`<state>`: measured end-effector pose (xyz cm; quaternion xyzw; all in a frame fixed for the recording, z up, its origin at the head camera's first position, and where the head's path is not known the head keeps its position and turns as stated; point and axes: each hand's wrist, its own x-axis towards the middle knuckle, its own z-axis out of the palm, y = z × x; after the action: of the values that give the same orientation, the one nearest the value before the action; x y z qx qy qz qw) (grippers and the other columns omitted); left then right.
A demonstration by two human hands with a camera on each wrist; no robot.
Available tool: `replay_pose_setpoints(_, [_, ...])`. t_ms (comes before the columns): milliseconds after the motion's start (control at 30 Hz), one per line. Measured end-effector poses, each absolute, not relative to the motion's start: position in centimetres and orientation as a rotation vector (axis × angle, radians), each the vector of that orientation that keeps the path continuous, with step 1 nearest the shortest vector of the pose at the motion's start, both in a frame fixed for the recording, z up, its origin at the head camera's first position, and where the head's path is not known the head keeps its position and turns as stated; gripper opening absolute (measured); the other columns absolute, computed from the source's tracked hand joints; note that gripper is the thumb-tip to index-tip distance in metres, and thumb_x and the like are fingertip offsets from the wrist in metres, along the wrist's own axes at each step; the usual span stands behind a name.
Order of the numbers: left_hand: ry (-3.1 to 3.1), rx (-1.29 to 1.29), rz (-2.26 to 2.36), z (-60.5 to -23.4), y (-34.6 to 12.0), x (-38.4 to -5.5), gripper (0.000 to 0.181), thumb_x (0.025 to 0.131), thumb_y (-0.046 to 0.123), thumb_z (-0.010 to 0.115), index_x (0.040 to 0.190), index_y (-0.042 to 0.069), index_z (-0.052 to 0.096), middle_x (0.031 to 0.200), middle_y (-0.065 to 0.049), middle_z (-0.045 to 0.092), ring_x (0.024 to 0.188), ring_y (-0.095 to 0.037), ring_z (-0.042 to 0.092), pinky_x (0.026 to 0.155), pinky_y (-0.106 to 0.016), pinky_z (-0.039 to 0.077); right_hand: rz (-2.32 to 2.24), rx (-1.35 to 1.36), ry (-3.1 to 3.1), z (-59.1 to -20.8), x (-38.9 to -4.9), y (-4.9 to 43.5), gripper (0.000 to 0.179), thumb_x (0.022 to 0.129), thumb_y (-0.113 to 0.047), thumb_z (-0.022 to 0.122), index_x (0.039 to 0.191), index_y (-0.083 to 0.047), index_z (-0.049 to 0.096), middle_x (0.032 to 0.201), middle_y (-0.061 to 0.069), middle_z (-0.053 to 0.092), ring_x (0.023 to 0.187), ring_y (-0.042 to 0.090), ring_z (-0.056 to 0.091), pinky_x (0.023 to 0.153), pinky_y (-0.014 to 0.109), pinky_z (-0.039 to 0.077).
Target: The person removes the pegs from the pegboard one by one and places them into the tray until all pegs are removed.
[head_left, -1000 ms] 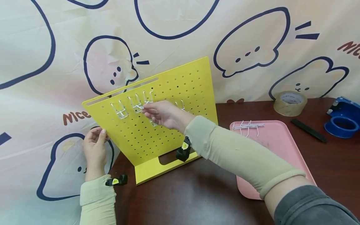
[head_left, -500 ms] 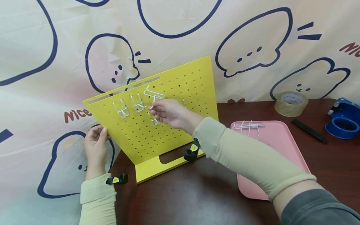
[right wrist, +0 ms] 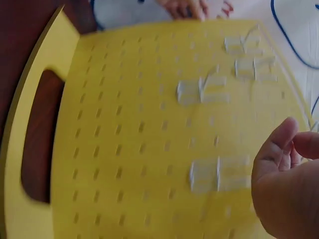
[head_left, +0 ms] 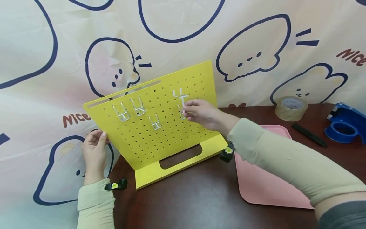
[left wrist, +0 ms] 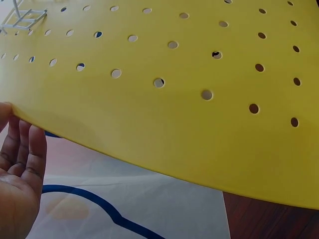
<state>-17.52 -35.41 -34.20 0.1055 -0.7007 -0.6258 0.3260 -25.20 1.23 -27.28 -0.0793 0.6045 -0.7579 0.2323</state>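
Observation:
A yellow pegboard [head_left: 148, 176] stands tilted back on the table. My left hand [head_left: 95, 152] pinches its left edge, thumb in front and fingers behind, also seen at the board edge in the left wrist view. My right hand [head_left: 204, 115] pinches a white wire hook [head_left: 180, 94] by its arm, the prongs upward in front of the board's right half. White hooks hang on the board: two upper left [head_left: 121, 113], one in the middle [head_left: 155, 123], and one partly hidden behind my right fingers. In the blurred right wrist view the held hook is out of sight.
A pink tray [head_left: 264, 190] lies at the right, largely covered by my right forearm. Behind it are a roll of clear tape [head_left: 291, 108], a black bar [head_left: 308, 135] and a blue tape dispenser [head_left: 341, 132]. A printed cloth hangs behind the board.
My right hand has taken a hook off the board's upper left part and carried it right, in front of the right half. My left hand has stayed on the board's edge.

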Motion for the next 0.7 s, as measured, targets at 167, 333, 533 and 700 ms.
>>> replay_pose_setpoints(167, [-1.829,0.267,-1.645,-34.3,-35.6,-17.6,0.006,0.103,0.009,0.063,0.105,0.012,0.068,0.099,-0.004,0.061,0.087,-0.014,0.060,0.077,-0.014,0.052,-2.073,-0.193,1.781,-29.0,-26.3,6.7,0.022,0.106,0.003,0.051,0.127,0.007,0.049,0.104,0.010,0.062,0.087,0.012,0.063,0.086,0.022,0.055])
replay_pose_setpoints(333, [-1.843,0.292,-1.644,-34.4,-35.9,-17.3,0.005,0.103,0.011,0.064,0.105,0.011,0.068,0.101,-0.004,0.061,0.088,-0.013,0.060,0.077,-0.013,0.052,-2.016,-0.142,1.919,-31.2,-27.3,12.5,0.019,0.108,-0.002,0.050,0.125,0.005,0.047,0.095,-0.001,0.064,0.086,0.008,0.064,0.083,0.020,0.055])
replay_pose_setpoints(533, [-1.838,0.277,-1.634,-34.5,-36.0,-17.0,0.006,0.103,0.009,0.063,0.105,0.012,0.068,0.099,-0.004,0.060,0.086,-0.013,0.060,0.076,-0.013,0.052,-1.939,-0.048,2.094,-33.2,-27.9,18.8,0.017,0.110,-0.008,0.049,0.125,-0.001,0.048,0.092,-0.010,0.064,0.087,0.002,0.063,0.085,0.018,0.054])
replay_pose_setpoints(700, [-1.826,0.283,-1.640,-34.2,-35.9,-17.0,0.005,0.103,0.010,0.063,0.105,0.011,0.068,0.100,-0.005,0.061,0.086,-0.014,0.059,0.076,-0.014,0.052,-1.804,-0.024,2.266,-35.8,-28.3,23.5,0.029,0.110,-0.012,0.048,0.134,0.005,0.046,0.097,-0.011,0.063,0.089,0.000,0.062,0.088,0.020,0.054])
